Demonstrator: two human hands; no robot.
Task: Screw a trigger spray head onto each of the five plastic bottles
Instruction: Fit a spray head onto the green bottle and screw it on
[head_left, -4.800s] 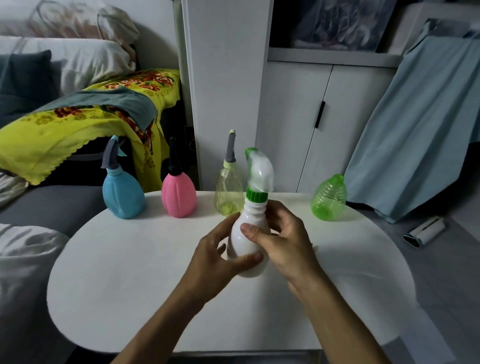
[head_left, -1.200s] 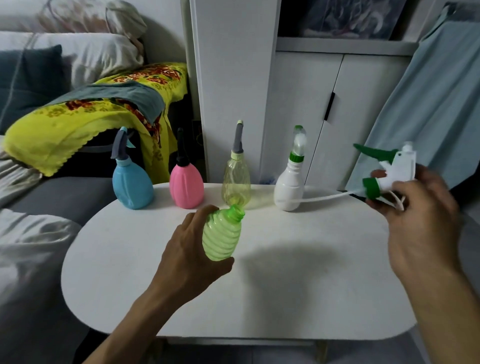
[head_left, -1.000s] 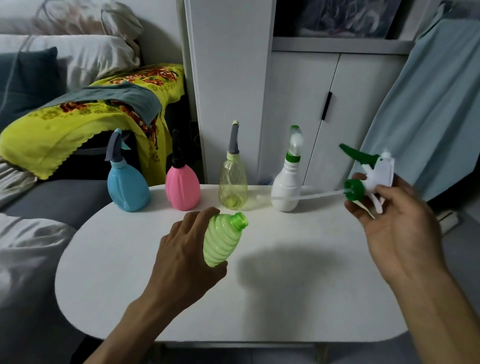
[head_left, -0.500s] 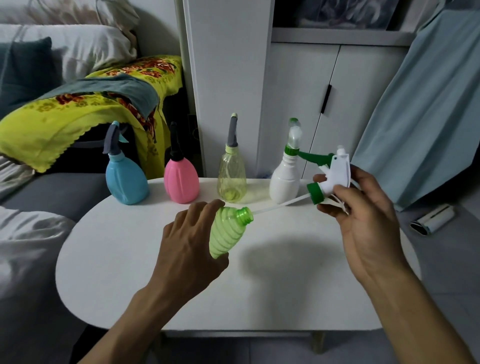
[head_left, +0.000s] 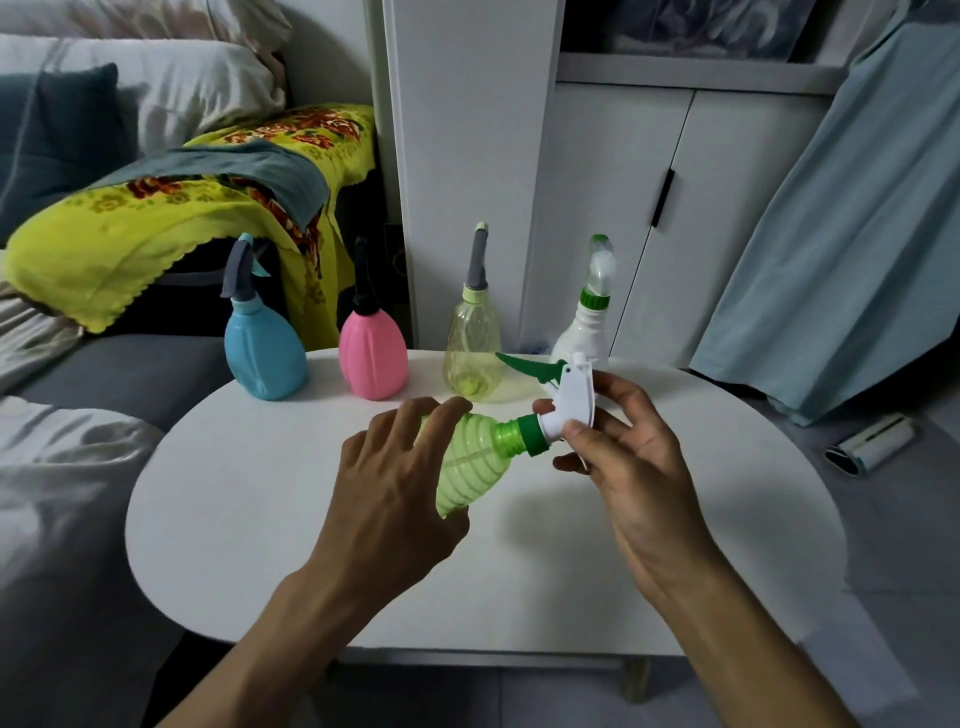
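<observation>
My left hand (head_left: 387, 491) grips a ribbed light-green bottle (head_left: 470, 467), tilted with its neck pointing right, above the white table (head_left: 249, 509). My right hand (head_left: 623, 457) holds a white spray head (head_left: 569, 400) with a green trigger and green collar; the collar sits at the bottle's neck. Along the table's far edge stand a blue bottle (head_left: 262, 358), a pink bottle (head_left: 371, 353), a clear yellow bottle (head_left: 472, 356) and a white bottle (head_left: 584, 332), each with a spray head on.
A grey sofa with a yellow flowered cloth (head_left: 156, 218) lies to the left. White cabinet doors (head_left: 623, 208) stand behind the table, a pale blue cloth (head_left: 857, 234) hangs at the right, and a lint roller (head_left: 870, 449) lies on the floor.
My right hand brought the spray head left and fed its tube into the green bottle; the collar now meets the neck. Earlier, the white bottle was set down in the row.
</observation>
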